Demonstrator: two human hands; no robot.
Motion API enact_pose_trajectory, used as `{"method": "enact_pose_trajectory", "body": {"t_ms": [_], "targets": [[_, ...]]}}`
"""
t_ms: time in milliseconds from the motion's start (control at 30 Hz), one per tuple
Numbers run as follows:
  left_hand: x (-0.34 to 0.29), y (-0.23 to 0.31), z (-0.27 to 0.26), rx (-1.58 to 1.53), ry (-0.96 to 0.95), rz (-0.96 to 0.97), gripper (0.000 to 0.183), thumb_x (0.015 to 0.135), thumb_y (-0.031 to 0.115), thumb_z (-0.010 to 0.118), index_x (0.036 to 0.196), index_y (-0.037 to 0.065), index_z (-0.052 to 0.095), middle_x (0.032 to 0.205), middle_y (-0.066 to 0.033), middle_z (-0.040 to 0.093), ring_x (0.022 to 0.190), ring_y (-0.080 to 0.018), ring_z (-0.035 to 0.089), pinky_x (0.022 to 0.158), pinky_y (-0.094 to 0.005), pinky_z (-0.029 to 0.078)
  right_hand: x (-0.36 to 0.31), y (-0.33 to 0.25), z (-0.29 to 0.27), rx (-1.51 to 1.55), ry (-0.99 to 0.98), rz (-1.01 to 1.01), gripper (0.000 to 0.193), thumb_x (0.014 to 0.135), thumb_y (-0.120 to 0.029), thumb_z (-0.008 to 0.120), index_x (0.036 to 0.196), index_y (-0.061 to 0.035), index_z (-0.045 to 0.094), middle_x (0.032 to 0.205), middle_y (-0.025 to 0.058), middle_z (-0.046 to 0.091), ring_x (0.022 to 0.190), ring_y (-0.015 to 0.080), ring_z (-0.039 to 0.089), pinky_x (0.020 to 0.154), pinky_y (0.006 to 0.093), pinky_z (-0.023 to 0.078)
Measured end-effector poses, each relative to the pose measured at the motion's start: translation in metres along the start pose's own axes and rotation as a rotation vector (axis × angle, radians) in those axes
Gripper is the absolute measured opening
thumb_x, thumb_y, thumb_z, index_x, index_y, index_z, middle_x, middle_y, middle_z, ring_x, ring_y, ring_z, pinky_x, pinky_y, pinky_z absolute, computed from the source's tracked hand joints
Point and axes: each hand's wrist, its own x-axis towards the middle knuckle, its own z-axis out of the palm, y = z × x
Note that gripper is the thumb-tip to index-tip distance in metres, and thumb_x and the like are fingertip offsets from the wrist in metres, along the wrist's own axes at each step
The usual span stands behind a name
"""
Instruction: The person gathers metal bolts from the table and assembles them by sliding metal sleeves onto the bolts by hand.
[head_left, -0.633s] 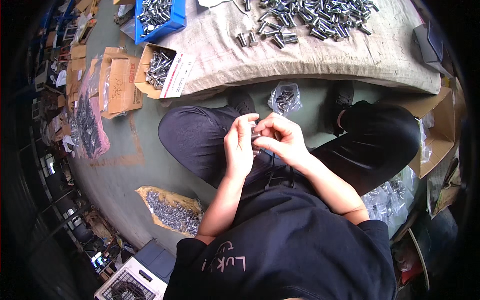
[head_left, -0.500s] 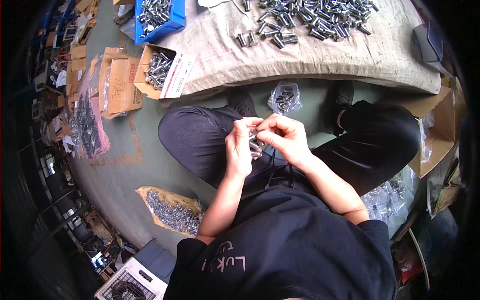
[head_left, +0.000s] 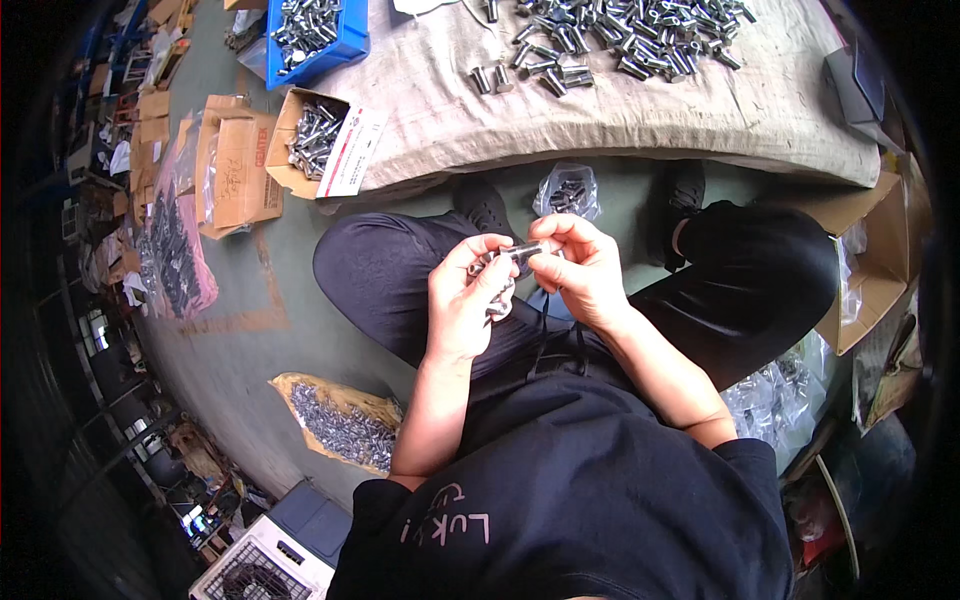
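Note:
Above my lap, my left hand (head_left: 460, 305) is closed around several shiny metal bolt-like parts (head_left: 500, 300). Between its thumb and forefinger it pinches one cylindrical metal part (head_left: 522, 251), lying nearly level. My right hand (head_left: 588, 275) grips the right end of that same part with thumb and fingertips, which hide the end. Just beyond my hands, a clear plastic bag (head_left: 568, 193) with metal pieces stands on the floor between my feet. A heap of similar cylindrical metal parts (head_left: 640, 40) lies on the cloth-covered table (head_left: 440, 130) ahead.
At the left front are a blue bin (head_left: 345, 50) and an open carton (head_left: 318, 145), both holding metal parts. A sack of small pieces (head_left: 345, 420) lies left of me. To the right stand an open cardboard box (head_left: 880, 255) and plastic bags (head_left: 775, 405).
My hands have drawn slightly apart, the left shifting left. The cylindrical part now shows between my fingertips, where the fingers earlier covered it. The surroundings look the same.

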Motion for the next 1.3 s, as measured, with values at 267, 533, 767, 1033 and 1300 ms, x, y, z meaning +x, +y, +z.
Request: {"method": "enact_pose_trajectory", "body": {"t_ms": [267, 533, 767, 1033, 1300], "targets": [[0.000, -0.002, 0.000, 0.102, -0.008, 0.117, 0.025, 0.079, -0.001, 0.055, 0.104, -0.001, 0.052, 0.080, -0.0029, 0.056, 0.055, -0.0025, 0.046, 0.045, -0.0143, 0.036, -0.001, -0.003, 0.002, 0.081, 0.006, 0.136, 0.026, 0.074, 0.001, 0.062, 0.100, 0.0022, 0.055, 0.069, 0.0048, 0.055, 0.051, 0.0081, 0.046, 0.046, 0.0198, 0.037], [-0.002, 0.000, 0.000, 0.116, -0.005, 0.091, 0.029, 0.079, -0.001, 0.056, 0.107, -0.002, 0.052, 0.077, -0.0020, 0.056, 0.056, -0.0023, 0.046, 0.045, -0.0144, 0.036, -0.003, -0.008, 0.005, -0.048, 0.006, 0.046, 0.022, 0.074, 0.002, 0.062, 0.096, 0.0018, 0.058, 0.076, 0.0037, 0.055, 0.056, 0.0068, 0.046, 0.048, 0.0186, 0.036], [-0.002, -0.003, -0.001, 0.061, -0.061, 0.165, 0.031, 0.078, -0.002, 0.056, 0.109, -0.001, 0.054, 0.082, -0.0035, 0.058, 0.058, -0.0029, 0.048, 0.048, -0.0149, 0.039, -0.005, -0.013, 0.012, -0.278, -0.058, -0.254, 0.026, 0.072, 0.003, 0.064, 0.097, 0.0013, 0.059, 0.086, 0.0043, 0.054, 0.072, 0.0067, 0.047, 0.063, 0.0190, 0.037], [-0.003, -0.002, 0.000, 0.050, -0.071, 0.195, 0.032, 0.077, -0.005, 0.055, 0.109, -0.001, 0.054, 0.086, -0.0050, 0.060, 0.059, -0.0027, 0.049, 0.050, -0.0151, 0.040, -0.012, -0.017, 0.012, -0.421, -0.071, -0.318, 0.023, 0.073, 0.007, 0.060, 0.096, 0.0026, 0.059, 0.091, 0.0093, 0.052, 0.079, 0.0119, 0.049, 0.065, 0.0203, 0.039], [-0.003, -0.001, -0.002, 0.058, -0.077, 0.180, 0.028, 0.079, 0.000, 0.056, 0.107, -0.003, 0.054, 0.085, -0.0057, 0.060, 0.058, -0.0037, 0.049, 0.049, -0.0156, 0.041, -0.009, -0.014, 0.014, -0.816, -0.102, -0.697, 0.029, 0.071, 0.008, 0.061, 0.099, 0.0012, 0.059, 0.087, 0.0103, 0.054, 0.072, 0.0147, 0.052, 0.059, 0.0208, 0.041]]}}
